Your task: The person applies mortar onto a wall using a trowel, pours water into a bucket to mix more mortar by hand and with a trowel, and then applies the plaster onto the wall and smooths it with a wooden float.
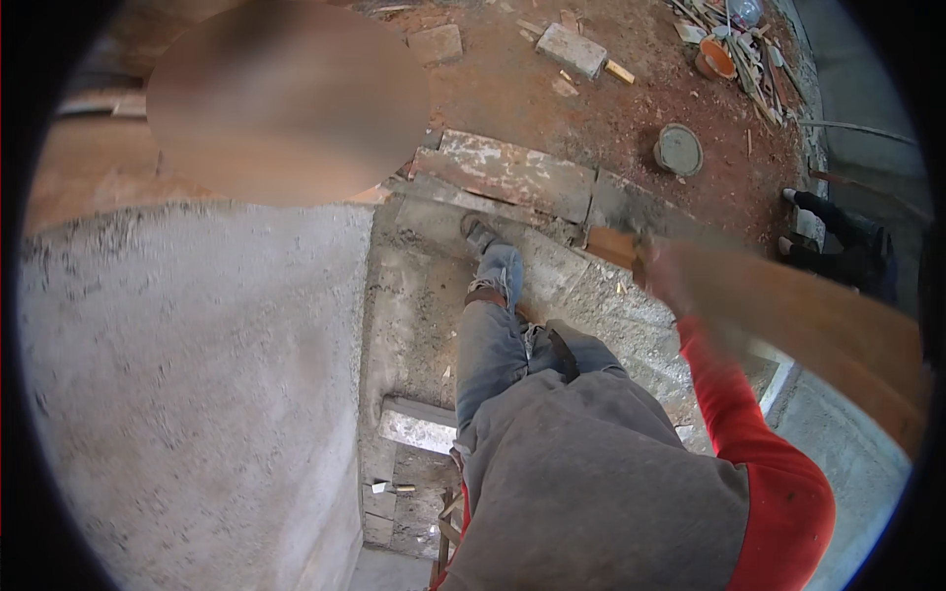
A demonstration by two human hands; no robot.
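Observation:
My right arm, in a red sleeve, reaches forward and to the right. At its end my right hand [662,278], smeared by motion, is closed on the edge of a long, flat wooden board [808,320]. The board runs from the hand toward the right rim of the view, and its middle is blurred. A short orange-brown wooden end [611,246] shows just left of the hand, above the step. My left hand is out of view; only a sliver of red shows at my left side.
A rough grey wall [197,374] rises at left. Masonry slabs [522,177] edge the raised dirt floor ahead, bearing a round bucket [680,150], an orange bucket [715,61], scrap wood [759,84] and a block [572,49]. Another person's dark-clothed legs [847,241] are at right. A pale block [419,426] lies beside my leg.

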